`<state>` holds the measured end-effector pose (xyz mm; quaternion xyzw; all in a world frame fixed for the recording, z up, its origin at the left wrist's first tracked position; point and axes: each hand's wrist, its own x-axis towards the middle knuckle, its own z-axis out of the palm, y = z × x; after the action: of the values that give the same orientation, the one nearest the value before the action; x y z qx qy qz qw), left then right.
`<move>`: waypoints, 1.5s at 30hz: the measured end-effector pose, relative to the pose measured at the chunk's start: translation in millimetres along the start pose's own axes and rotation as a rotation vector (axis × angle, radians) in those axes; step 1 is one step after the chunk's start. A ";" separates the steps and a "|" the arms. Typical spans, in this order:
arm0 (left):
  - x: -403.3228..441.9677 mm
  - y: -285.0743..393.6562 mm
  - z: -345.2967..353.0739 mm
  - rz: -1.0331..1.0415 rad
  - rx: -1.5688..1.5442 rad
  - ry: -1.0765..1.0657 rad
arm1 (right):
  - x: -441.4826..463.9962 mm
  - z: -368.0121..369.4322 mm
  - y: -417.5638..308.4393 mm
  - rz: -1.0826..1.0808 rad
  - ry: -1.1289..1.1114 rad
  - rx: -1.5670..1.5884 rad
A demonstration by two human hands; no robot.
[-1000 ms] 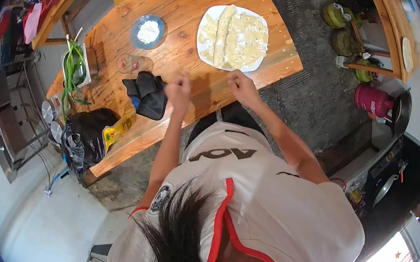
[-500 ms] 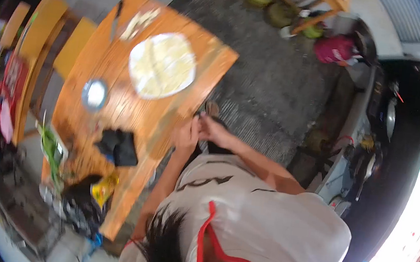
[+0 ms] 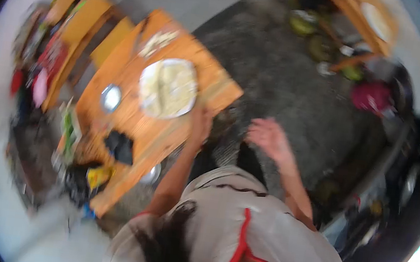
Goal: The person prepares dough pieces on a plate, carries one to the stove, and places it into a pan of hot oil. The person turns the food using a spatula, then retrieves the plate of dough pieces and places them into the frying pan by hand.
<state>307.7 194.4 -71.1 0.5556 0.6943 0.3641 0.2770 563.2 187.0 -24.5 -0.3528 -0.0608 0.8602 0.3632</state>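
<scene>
My left hand (image 3: 200, 125) hangs at the near edge of the wooden table (image 3: 167, 139), just below the white plate (image 3: 189, 109). Motion blur smears its fingers. On the plate lie pale, flat pieces of food (image 3: 171, 87). My right hand (image 3: 268, 137) is held out over the dark floor, away from the table, fingers apart and nothing in them. Beyond the plate, a pile of whitish strips (image 3: 158, 43) rests on the tabletop. A small bowl with something white in it (image 3: 110, 98) stands left of the plate.
A black crumpled bag (image 3: 120, 146), a yellow packet (image 3: 99, 176) and leafy greens (image 3: 68, 132) are at the table's left end. Wooden chairs (image 3: 84, 24) stand behind it. A dark counter (image 3: 396, 190) runs along the right; a magenta bag (image 3: 371, 97) lies at the upper right.
My hands, together in front of my body before, have parted. The right one has swung right with its fingers spreading; the left stays near the table edge. The view has shifted.
</scene>
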 end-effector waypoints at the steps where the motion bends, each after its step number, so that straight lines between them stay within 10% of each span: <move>1: 1.1 -0.1 1.4 -0.009 0.063 0.027 | -2.5 -17.2 -14.1 -0.121 0.132 -0.159; 11: 14.7 -37.2 -58.9 -0.191 0.333 0.557 | 71.5 -35.4 -110.7 -0.191 0.381 -0.611; 22: 64.8 -103.0 -97.3 -0.156 0.602 0.488 | 209.8 145.7 -31.0 -0.743 -0.208 -1.904; 37: 61.3 -130.0 -115.5 -0.235 0.509 0.353 | 372.4 240.2 67.0 -0.931 -1.043 -2.325; 45: 62.3 -137.3 -120.3 -0.193 0.474 0.298 | 384.5 227.6 28.5 -1.028 -0.633 -2.057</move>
<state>120.3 215.1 -111.6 0.4768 0.8426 0.2412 0.0678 211.2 457.5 -81.9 -0.1850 -0.9427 0.2107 0.1809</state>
